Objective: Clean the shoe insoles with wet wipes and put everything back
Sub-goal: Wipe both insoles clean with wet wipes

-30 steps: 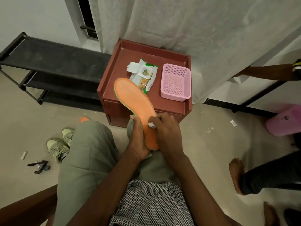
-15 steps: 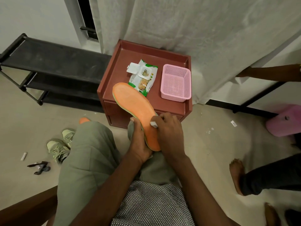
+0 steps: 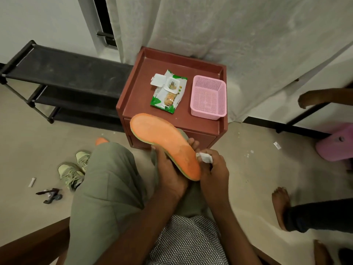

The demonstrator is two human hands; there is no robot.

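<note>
An orange insole (image 3: 162, 140) with a pale green edge lies slanted above my lap, toe end up-left. My left hand (image 3: 172, 175) grips its heel half from below, fingertips showing past the far edge. My right hand (image 3: 214, 169) pinches a crumpled white wet wipe (image 3: 205, 157) against the insole's right edge near the heel. A green-and-white wet wipes pack (image 3: 168, 92) lies with its lid flipped open on the red-brown side table (image 3: 137, 100). Beside it stands a pink plastic basket (image 3: 208, 98). A second orange insole (image 3: 101, 140) peeks from behind my left knee.
Two pale green sneakers (image 3: 73, 171) lie on the floor at left, near a small dark object (image 3: 50, 195). A black shoe rack (image 3: 57, 77) stands at back left. Another person's bare feet (image 3: 280, 205) and arm (image 3: 324, 96) are at right, by a pink stool (image 3: 336, 144).
My right hand slid with the wipe off the insole's surface to its right edge. The insole tilted lower and its toe end came down off the wipes pack.
</note>
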